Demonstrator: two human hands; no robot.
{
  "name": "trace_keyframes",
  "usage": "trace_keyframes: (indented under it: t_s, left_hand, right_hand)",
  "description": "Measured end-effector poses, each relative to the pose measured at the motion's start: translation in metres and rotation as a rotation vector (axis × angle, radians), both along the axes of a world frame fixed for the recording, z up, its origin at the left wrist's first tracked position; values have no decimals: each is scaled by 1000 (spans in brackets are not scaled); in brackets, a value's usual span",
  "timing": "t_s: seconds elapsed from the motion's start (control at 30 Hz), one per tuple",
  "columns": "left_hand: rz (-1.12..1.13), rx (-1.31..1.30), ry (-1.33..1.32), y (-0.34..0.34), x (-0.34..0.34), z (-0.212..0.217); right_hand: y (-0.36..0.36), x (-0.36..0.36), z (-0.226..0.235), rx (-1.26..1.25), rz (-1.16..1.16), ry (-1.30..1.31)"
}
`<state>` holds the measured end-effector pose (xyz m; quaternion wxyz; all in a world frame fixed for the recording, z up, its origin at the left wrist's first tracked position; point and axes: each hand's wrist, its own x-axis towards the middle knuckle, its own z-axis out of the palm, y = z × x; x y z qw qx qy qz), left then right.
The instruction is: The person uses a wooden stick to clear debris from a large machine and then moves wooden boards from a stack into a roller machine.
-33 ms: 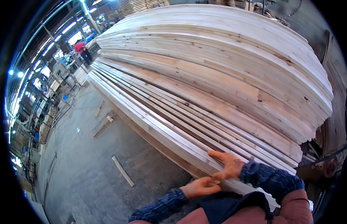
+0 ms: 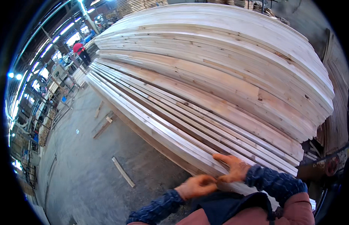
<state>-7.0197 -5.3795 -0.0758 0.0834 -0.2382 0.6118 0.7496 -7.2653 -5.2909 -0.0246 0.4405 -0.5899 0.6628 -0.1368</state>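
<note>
Long pale wooden boards point(image 2: 170, 132) lie side by side in a row, running from close to my body toward the far left. At the near end of the front boards is my right hand point(image 2: 234, 168), its index finger stretched over their top and its thumb spread toward the near edge. My left hand point(image 2: 197, 186) is beside it, lower and to the left, next to the boards' near side. Its fingers are curled, and whatever is inside them is hidden. Both hands look orange, perhaps gloved.
Behind the row rises a large stack of boards point(image 2: 219, 71). Loose wood strips point(image 2: 123, 172) lie on the grey concrete floor point(image 2: 80, 161) at left. Far off, a person in a red top point(image 2: 78, 48) stands by the stack's end. Dark equipment point(image 2: 328, 167) is at right.
My left hand has shifted slightly left, and my right hand slightly right and down. The left fingers look more curled. The boards look unmoved.
</note>
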Motion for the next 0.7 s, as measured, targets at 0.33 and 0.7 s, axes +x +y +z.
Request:
trace_keyframes:
  t_s: [0.33, 0.7]
  left_hand:
    - [-598, -1830, -101, -199, 2, 56]
    - [-822, -1721, 117, -186, -15, 42]
  right_hand:
    - [215, -17, -34, -245, -236, 569]
    - [308, -15, -53, -259, -360, 566]
